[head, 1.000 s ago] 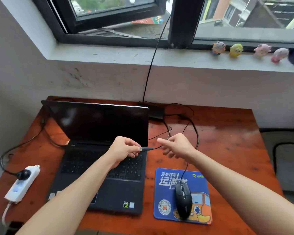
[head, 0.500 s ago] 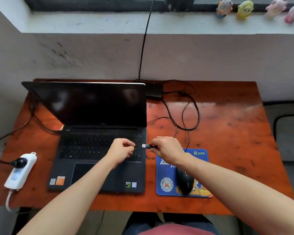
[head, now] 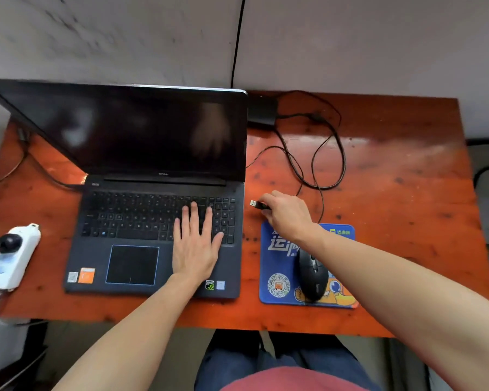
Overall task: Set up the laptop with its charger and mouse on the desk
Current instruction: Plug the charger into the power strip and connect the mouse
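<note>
Well out to the left of my left hand, the white power strip lies at the desk edge with a black plug seated in it. A dark cable runs toward the back left corner of the laptop; I cannot tell whether it is plugged in there.

The laptop stands open with its screen dark. My left hand lies flat on it, fingers straight and spread over the right part of the keyboard, the palm on the rest beside the trackpad.

Between my hands, just off the laptop's right edge and not touching it, is the USB plug. My right hand pinches its dark body in curled fingers, and the metal end points left at the laptop's side. Nearer me than that hand, under my forearm, the mouse sits on the blue mouse pad. Beyond the hand, loops of cable trail back to the charger brick behind the screen's right corner.

I judge the step in hand to be connecting the mouse. The next move calls for levelling the plug with a port on the right edge, which I cannot see from above, and pushing straight in while my left hand braces the laptop against sliding.
</note>
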